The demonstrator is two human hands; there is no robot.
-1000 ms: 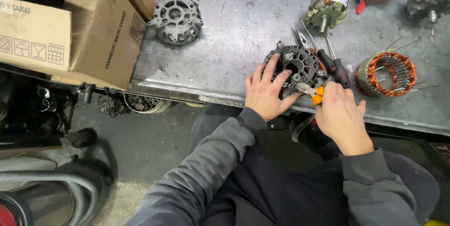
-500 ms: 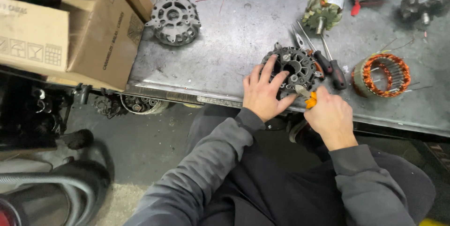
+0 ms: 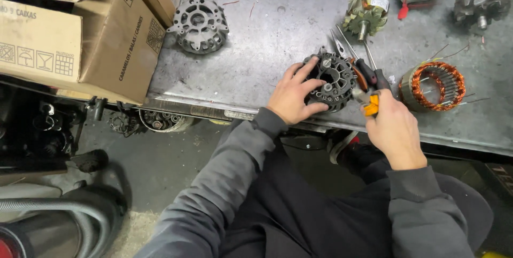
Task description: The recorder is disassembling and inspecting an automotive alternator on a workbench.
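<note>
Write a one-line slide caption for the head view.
Left hand steadies a black alternator housing on the metal bench while the right hand holds an orange-handled tool to it.

Dark ribbed alternator housing (image 3: 332,80), round w/ open slots, lies flat near bench front edge. Orange-handled tool (image 3: 370,104) just right of it.
</note>
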